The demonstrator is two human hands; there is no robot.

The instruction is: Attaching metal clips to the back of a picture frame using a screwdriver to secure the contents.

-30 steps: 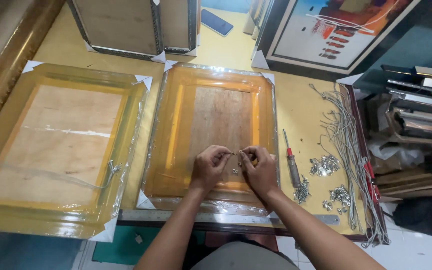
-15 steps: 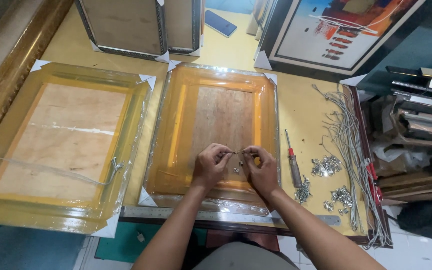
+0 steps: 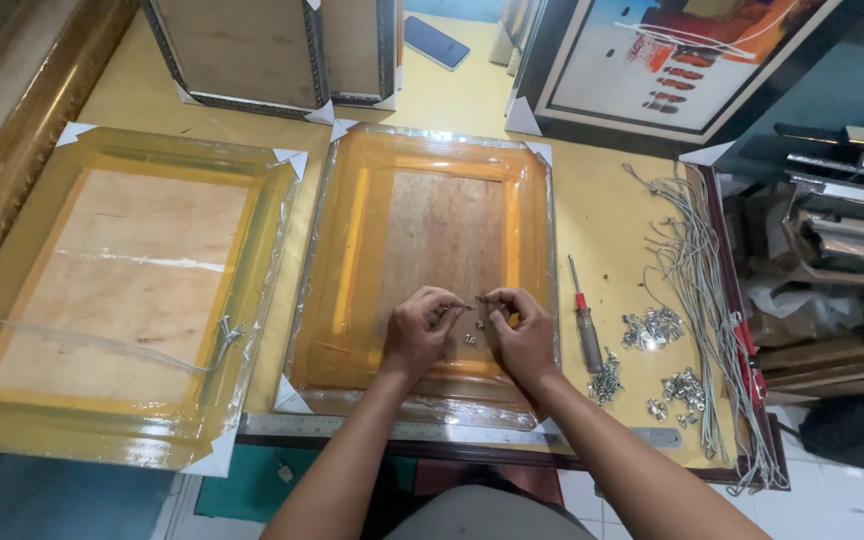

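A plastic-wrapped golden picture frame lies face down in front of me, its wooden backing board showing. My left hand and my right hand meet over the board's lower edge, fingers pinched on a small metal hanger piece between them. A few tiny metal parts lie on the board just below my fingers.
A second wrapped frame lies at left with a wire on it. A red-handled screwdriver, piles of screws and hangers, and a bundle of wires sit at right. A steel ruler lines the table's front edge. Framed pictures stand behind.
My hands stay over the board's lower edge, fingers shifting slightly on the small metal piece. The view has moved a little.
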